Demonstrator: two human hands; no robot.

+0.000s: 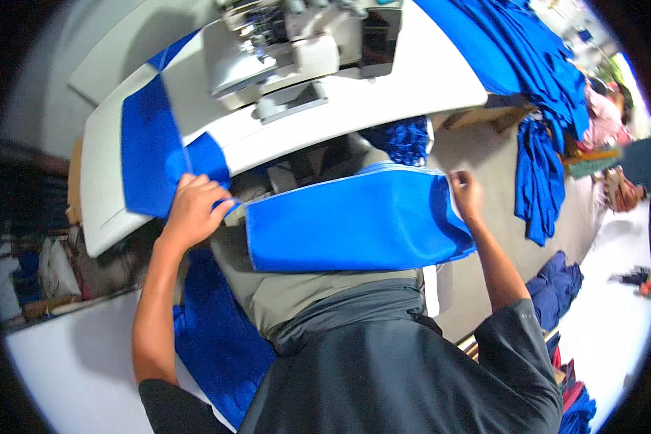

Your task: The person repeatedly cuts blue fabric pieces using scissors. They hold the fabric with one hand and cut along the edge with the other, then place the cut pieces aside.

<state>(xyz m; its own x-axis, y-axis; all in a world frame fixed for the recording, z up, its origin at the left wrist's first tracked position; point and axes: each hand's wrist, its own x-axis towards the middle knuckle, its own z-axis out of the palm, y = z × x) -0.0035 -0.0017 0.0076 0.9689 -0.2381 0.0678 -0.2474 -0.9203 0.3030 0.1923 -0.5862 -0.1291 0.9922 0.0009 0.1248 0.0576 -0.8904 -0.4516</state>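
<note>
In the head view, two bare hands are seen, both occupied. Blue cloth is pinched between thumb and fingers by the left hand, at the lower corner of a blue panel that is spread on the table's left end. By the right hand, the upper right edge of one blue fabric piece is gripped; this piece is stretched across, above the lap, its left corner lying just beside the left hand. Which layers are held at the left cannot be told exactly.

One sewing machine, one dark phone and one small grey tray are borne by the white table, whose edges are curved by the lens. A large blue cloth heap is piled at its right, with one blue length hanging below. One dark blue bundle is seen lower, beside the pale floor. The far right is cluttered and blurred.
</note>
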